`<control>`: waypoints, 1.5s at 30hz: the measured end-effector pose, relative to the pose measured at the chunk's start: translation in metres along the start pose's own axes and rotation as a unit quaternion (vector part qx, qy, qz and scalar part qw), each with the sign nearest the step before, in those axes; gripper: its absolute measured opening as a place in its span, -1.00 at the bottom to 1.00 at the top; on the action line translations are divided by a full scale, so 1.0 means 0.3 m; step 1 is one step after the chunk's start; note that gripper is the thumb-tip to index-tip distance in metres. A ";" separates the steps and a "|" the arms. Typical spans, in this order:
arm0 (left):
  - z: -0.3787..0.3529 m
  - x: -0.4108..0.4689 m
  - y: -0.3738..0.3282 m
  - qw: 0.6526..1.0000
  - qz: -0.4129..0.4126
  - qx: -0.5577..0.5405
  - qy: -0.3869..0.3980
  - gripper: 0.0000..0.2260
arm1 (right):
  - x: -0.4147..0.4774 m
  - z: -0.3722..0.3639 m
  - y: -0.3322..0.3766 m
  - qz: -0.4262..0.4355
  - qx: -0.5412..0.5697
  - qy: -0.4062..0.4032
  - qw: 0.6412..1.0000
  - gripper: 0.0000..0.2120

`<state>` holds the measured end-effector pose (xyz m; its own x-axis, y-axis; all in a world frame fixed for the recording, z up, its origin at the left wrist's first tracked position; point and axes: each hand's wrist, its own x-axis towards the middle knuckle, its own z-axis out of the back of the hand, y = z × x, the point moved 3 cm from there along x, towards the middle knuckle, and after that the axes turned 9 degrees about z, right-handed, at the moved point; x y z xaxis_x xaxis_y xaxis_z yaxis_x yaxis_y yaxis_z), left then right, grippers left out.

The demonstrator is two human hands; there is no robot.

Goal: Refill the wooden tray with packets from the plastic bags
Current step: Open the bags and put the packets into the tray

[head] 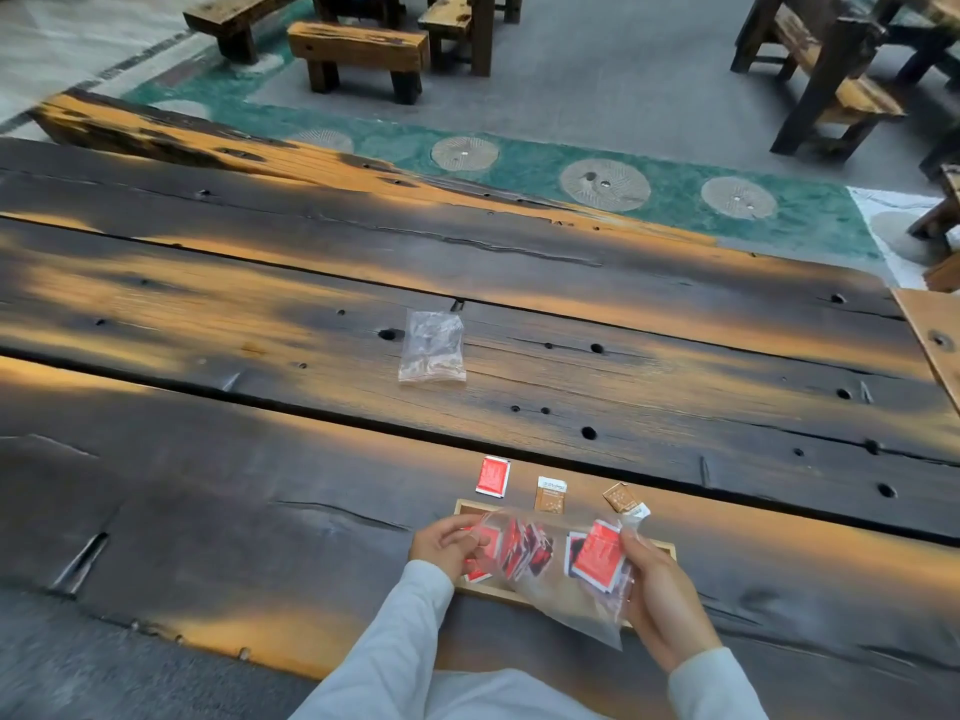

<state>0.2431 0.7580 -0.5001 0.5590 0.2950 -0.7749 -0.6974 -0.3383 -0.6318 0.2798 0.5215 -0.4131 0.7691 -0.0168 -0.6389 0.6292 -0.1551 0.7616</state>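
I hold a clear plastic bag (558,589) of red packets (597,556) over the wooden tray (464,506) near the table's front edge. My left hand (447,545) pinches the bag's left end. My right hand (657,600) grips its right end. The bag hides most of the tray; one red packet (477,573) shows in it by my left wrist. Just beyond the tray lie a red packet (492,476), a brown packet (550,494) and a tilted brown packet (622,497). A second clear bag (432,347) lies farther out on the table.
The dark and orange plank table (260,304) has cracks and round holes. A long bench (156,132) runs along its far side. More wooden benches (358,54) and tables (821,70) stand on the floor beyond.
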 end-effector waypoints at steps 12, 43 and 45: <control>0.018 -0.004 -0.010 1.000 -0.007 -0.003 0.006 -0.80 | -0.021 -0.033 0.034 0.047 -0.040 0.022 0.998 -0.70; 0.023 -0.016 0.006 1.000 0.010 -0.023 0.005 -0.77 | 0.008 -0.005 0.020 0.052 -0.065 0.051 0.995 -0.64; 0.018 -0.025 0.002 1.000 0.009 -0.013 0.005 -0.78 | 0.005 -0.005 0.027 0.053 -0.059 0.050 0.996 -0.65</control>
<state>0.2361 0.7606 -0.4946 0.5517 0.2795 -0.7858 -0.6952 -0.3665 -0.6184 0.2864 0.5216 -0.4077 0.8360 0.0719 -0.5440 0.5474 -0.0395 0.8359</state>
